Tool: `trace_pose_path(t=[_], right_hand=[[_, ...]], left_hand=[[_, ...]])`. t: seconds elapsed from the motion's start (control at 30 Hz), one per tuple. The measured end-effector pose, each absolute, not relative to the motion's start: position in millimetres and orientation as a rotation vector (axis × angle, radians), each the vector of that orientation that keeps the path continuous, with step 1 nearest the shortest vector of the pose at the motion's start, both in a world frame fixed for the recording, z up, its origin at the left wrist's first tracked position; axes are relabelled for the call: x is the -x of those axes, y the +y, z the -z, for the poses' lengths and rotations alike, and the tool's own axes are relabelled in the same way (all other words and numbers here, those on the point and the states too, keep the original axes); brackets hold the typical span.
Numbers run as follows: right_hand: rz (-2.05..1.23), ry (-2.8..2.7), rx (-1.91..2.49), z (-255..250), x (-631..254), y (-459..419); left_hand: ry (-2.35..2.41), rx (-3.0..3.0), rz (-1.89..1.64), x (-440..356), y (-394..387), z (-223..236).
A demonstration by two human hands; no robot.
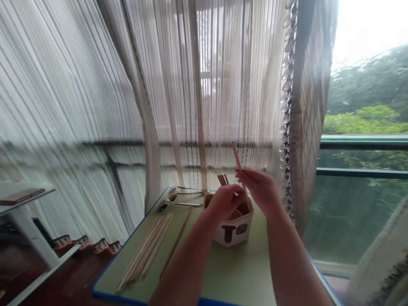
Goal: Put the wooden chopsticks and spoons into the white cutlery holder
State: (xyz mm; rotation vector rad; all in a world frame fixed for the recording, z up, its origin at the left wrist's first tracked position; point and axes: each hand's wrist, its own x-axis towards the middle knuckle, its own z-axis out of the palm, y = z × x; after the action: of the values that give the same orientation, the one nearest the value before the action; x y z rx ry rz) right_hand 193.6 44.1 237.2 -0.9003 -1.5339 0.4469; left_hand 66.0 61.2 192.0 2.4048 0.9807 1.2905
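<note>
Pale wooden chopsticks [236, 155] stand nearly upright in my right hand [259, 187], pinched between thumb and fingers. I cannot tell how many there are. My left hand [227, 201] is curled over the chopstick holder [231, 233], its fingertips closed around the lower part of the same chopsticks. The holder is white outside with brown figures, brown inside and divided into compartments. Several darker chopsticks [223, 180] poke up from its back compartment. My left hand hides part of the rim and the inside.
Loose pale chopsticks [145, 250] lie in a bunch on the left of the blue-edged table [236, 272]. A single brown chopstick [177, 242] lies beside them. Metal spoons [188, 204] rest at the back left. Sheer curtains [172, 93] hang close behind the table.
</note>
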Motion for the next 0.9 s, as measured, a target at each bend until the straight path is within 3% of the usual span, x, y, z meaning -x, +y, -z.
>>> trace_pose_path(t=[0.33, 0.6, 0.77, 0.9], right_hand=[[-0.219, -1.654, 0.888, -239.1, -209.2, 62.2], [-0.32, -1.729, 0.835, -233.3, -210.4, 71.2], [-0.374, -1.761, 0.919, -228.1, -210.8, 82.1], [-0.501, -1.706, 0.968, -215.8, -211.3, 100.8]], left_hand=[[1.384, -2.817, -0.966, -56.0, 76.8, -223.7], [1.45, -2.805, -0.895, -54.9, 78.7, -217.8], [1.523, -2.63, -1.016, -44.9, 70.0, -224.3], [1.661, -2.436, -1.373, -31.2, 71.1, -230.0]])
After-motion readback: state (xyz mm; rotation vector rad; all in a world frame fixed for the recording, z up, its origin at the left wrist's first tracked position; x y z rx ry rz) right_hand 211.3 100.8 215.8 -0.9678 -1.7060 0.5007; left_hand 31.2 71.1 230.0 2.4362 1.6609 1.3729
